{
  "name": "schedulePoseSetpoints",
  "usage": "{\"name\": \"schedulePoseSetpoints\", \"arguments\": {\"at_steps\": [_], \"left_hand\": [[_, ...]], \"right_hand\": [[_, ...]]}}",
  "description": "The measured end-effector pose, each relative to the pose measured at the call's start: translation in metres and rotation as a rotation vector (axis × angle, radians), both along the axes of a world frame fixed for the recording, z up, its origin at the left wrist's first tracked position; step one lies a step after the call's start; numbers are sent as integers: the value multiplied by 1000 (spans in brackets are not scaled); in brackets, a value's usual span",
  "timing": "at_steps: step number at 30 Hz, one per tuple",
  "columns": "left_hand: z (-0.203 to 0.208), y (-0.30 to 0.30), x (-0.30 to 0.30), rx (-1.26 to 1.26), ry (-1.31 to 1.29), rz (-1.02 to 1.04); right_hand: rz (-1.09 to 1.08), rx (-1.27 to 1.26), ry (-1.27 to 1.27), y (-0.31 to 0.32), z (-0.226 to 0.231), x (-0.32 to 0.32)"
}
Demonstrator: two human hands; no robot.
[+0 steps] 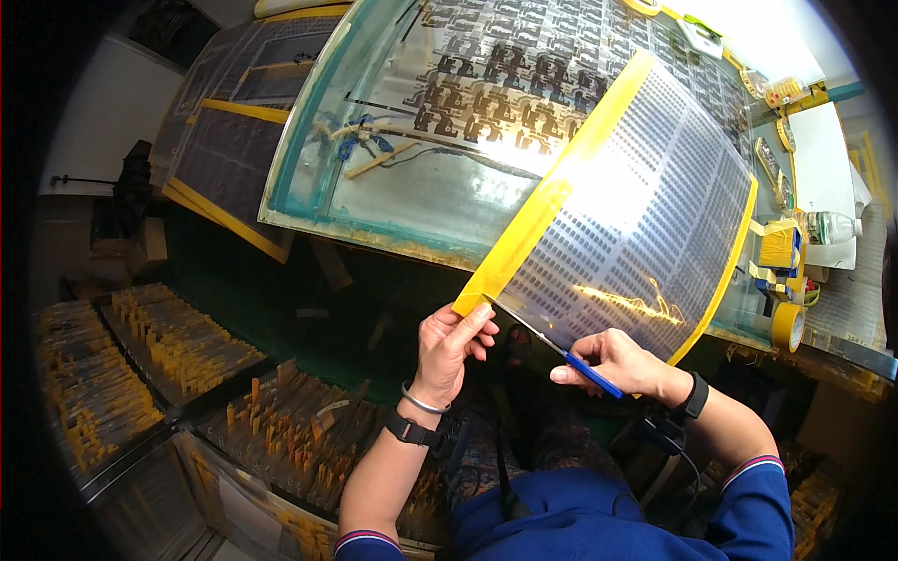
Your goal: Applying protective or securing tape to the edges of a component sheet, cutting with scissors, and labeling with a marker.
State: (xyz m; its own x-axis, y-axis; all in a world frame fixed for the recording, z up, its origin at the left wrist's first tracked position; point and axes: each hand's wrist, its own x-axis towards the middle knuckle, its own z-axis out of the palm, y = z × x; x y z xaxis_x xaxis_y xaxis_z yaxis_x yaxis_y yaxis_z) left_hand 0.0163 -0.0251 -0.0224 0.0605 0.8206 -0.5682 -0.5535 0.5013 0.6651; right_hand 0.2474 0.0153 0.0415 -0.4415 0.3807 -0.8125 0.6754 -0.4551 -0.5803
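Observation:
A large clear film sheet [655,178], printed with rows of small dark marks, has yellow tape [524,224] along its long edges. At the sheet's near left corner, my left hand [447,348] pinches the taped end between thumb and fingers. My right hand [622,363] is closed round a slim blue-handled cutter knife [595,376] at the near edge of the sheet. A thin pale line runs from the handle toward my left thumb; whether it is the blade or the film's edge, I cannot tell.
Behind the sheet is a glass-topped light table [402,201] with dark-patterned film on it. Yellow tape rolls [789,326] and a plastic bottle [832,228] stand at the right. More taped films [229,154] lie at the left, above bins of upright yellow-tabbed sheets [178,341].

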Motion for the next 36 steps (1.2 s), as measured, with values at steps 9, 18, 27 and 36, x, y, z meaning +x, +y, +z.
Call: {"name": "schedulePoseSetpoints", "arguments": {"at_steps": [9, 18, 27, 36], "left_hand": [[1, 0, 0, -19, -7, 1], [0, 0, -1, -18, -15, 10], [-1, 0, -2, -11, -33, 19], [-2, 0, -4, -24, -64, 21]], "right_hand": [[-4, 39, -24, -1, 2, -1], [6, 103, -42, -1, 2, -2], [12, 121, -42, 1, 5, -7], [17, 147, -51, 1, 6, -10]]}}
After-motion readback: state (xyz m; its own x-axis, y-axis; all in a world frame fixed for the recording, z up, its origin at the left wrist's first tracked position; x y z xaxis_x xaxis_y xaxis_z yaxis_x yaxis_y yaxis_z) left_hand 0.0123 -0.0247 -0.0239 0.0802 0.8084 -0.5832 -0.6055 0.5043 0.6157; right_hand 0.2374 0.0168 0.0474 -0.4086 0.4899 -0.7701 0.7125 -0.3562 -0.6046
